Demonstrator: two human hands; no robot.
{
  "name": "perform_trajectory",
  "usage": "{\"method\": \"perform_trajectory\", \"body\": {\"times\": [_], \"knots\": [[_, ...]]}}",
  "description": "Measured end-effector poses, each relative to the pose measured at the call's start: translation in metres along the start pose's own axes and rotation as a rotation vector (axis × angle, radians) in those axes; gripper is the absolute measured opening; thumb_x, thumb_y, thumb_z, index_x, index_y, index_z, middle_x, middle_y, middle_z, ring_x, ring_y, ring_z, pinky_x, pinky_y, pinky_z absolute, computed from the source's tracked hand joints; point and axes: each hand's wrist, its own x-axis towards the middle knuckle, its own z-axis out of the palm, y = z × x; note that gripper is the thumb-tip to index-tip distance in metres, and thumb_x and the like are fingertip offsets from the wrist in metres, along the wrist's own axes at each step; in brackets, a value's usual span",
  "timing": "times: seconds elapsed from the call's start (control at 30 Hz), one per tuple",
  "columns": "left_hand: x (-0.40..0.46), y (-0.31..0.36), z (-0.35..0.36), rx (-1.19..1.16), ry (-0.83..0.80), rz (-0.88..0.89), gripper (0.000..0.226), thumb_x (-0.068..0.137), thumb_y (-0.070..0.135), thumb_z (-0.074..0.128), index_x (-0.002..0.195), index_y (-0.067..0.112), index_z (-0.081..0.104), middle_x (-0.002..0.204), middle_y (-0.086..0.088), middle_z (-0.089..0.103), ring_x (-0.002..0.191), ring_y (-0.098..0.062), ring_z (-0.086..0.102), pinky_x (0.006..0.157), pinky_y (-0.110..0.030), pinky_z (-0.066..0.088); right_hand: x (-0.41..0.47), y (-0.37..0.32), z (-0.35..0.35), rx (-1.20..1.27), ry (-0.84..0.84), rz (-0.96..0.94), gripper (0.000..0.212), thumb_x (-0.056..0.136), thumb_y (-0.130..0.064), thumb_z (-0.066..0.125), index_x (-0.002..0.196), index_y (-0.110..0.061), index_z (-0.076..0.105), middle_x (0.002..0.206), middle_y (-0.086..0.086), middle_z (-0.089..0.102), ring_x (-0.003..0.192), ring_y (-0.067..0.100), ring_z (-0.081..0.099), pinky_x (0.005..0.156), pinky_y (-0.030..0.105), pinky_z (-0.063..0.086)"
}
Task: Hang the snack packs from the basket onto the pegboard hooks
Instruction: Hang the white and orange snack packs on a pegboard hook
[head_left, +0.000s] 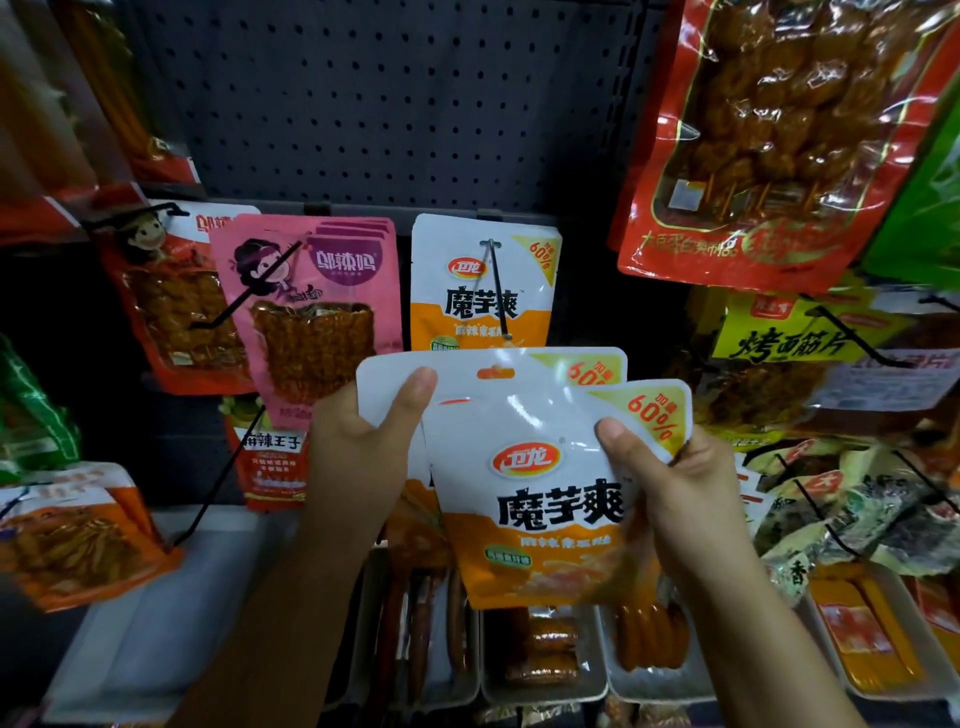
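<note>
At the lower centre our right hand (670, 478) pinches the front pack (540, 499), and our left hand (363, 441) pinches the back pack (395, 379). Under the hook (496, 291), we risk missing the hole, because both packs overlap.

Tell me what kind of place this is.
Most likely a shop's snack aisle. A dark pegboard carries hooks hung with branded snack packs, trays of more snacks sit below, and both hands hold matching packs for hanging.
</note>
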Motion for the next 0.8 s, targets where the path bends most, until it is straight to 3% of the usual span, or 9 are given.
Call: {"method": "perform_trajectory", "body": {"times": [0.13, 0.3, 0.37, 0.43, 0.5, 0.6, 0.67, 0.8], "knots": [[0.012, 0.009, 0.005, -0.013, -0.041, 0.072, 0.024, 0.085, 0.031, 0.064, 0.073, 0.052, 0.068, 0.073, 0.031, 0.068, 0.074, 0.008, 0.067, 0.057, -0.008, 0.049, 0.006, -0.004, 0.006, 0.016, 0.082, -0.042, 0.002, 0.073, -0.030, 0.076, 0.073, -0.028, 0.075, 0.076, -0.005, 0.076, 0.070, 0.012, 0.072, 0.056, 0.022, 0.054], [0.025, 0.003, 0.015, -0.025, -0.036, 0.023, 0.019, 0.084, 0.029, 0.067, 0.067, 0.038, 0.069, 0.071, 0.026, 0.070, 0.071, 0.004, 0.068, 0.058, -0.012, 0.052, 0.013, -0.003, 0.008, -0.022, 0.152, -0.013, 0.008, 0.078, -0.025, 0.071, 0.070, -0.024, 0.072, 0.074, -0.002, 0.075, 0.070, 0.019, 0.071, 0.060, 0.032, 0.056], [0.028, -0.004, 0.016, -0.023, -0.040, -0.009, 0.017, 0.084, 0.029, 0.066, 0.068, 0.037, 0.067, 0.070, 0.026, 0.070, 0.072, 0.004, 0.068, 0.058, -0.013, 0.053, 0.014, 0.001, 0.009, -0.024, 0.171, 0.008, 0.007, 0.080, -0.021, 0.071, 0.074, -0.017, 0.073, 0.079, 0.009, 0.075, 0.079, 0.034, 0.071, 0.066, 0.043, 0.056], [0.030, -0.012, 0.016, -0.022, -0.051, -0.041, 0.014, 0.084, 0.030, 0.065, 0.072, 0.036, 0.066, 0.071, 0.027, 0.069, 0.073, 0.004, 0.068, 0.058, -0.012, 0.053, 0.016, 0.005, 0.011, -0.016, 0.200, 0.024, 0.018, 0.082, -0.019, 0.071, 0.077, -0.002, 0.066, 0.084, 0.030, 0.067, 0.083, 0.055, 0.060, 0.066, 0.049, 0.051], [0.033, -0.019, 0.017, -0.017, -0.062, -0.076, 0.012, 0.085, 0.031, 0.065, 0.073, 0.034, 0.067, 0.072, 0.026, 0.070, 0.074, 0.003, 0.069, 0.058, -0.013, 0.054, 0.018, 0.009, 0.013, -0.005, 0.212, 0.038, 0.023, 0.083, -0.018, 0.071, 0.078, 0.003, 0.062, 0.089, 0.037, 0.062, 0.083, 0.060, 0.055, 0.069, 0.056, 0.051], [0.040, -0.024, 0.016, -0.058, -0.084, -0.114, 0.006, 0.078, 0.039, 0.067, 0.075, 0.035, 0.069, 0.078, 0.021, 0.072, 0.076, 0.000, 0.070, 0.057, -0.013, 0.052, 0.023, 0.011, 0.016, 0.001, 0.227, 0.060, 0.018, 0.083, -0.018, 0.071, 0.078, -0.001, 0.066, 0.089, 0.030, 0.067, 0.086, 0.056, 0.060, 0.073, 0.065, 0.051], [0.044, -0.031, 0.013, -0.060, -0.121, -0.104, 0.010, 0.074, 0.043, 0.066, 0.080, 0.036, 0.070, 0.084, 0.019, 0.073, 0.079, -0.002, 0.070, 0.059, -0.013, 0.052, 0.028, 0.014, 0.019, -0.008, 0.225, 0.071, 0.015, 0.083, -0.018, 0.071, 0.080, -0.004, 0.067, 0.085, 0.023, 0.071, 0.083, 0.049, 0.065, 0.074, 0.058, 0.053], [0.057, -0.049, 0.003, 0.042, -0.086, -0.108, 0.009, 0.086, 0.024, 0.066, 0.083, 0.032, 0.068, 0.081, 0.009, 0.074, 0.076, -0.008, 0.070, 0.066, -0.026, 0.054, 0.043, 0.020, 0.026, -0.028, 0.223, 0.068, 0.006, 0.083, -0.017, 0.070, 0.078, -0.015, 0.069, 0.075, -0.001, 0.075, 0.073, 0.018, 0.071, 0.065, 0.037, 0.057]]}}
